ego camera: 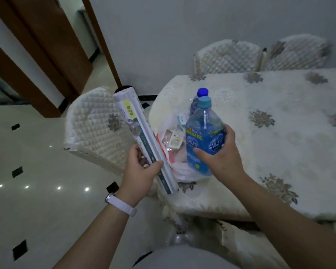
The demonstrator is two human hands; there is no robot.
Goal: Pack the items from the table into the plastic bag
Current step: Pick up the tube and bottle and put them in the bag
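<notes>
At the table (pixel 202 206)'s near left corner the bag (pixel 179 171) slumps open. Right hand (pixel 219 158) curls round the bottle (pixel 204 136), upright against the bag; left hand (pixel 140 167) grips the box (pixel 138 125) just off the edge. It seems best to seat the bottle first, then slide the box alongside. Flowered cloth (pixel 291 98), quilted chairs (pixel 229 57), tiled floor (pixel 37 152).
</notes>
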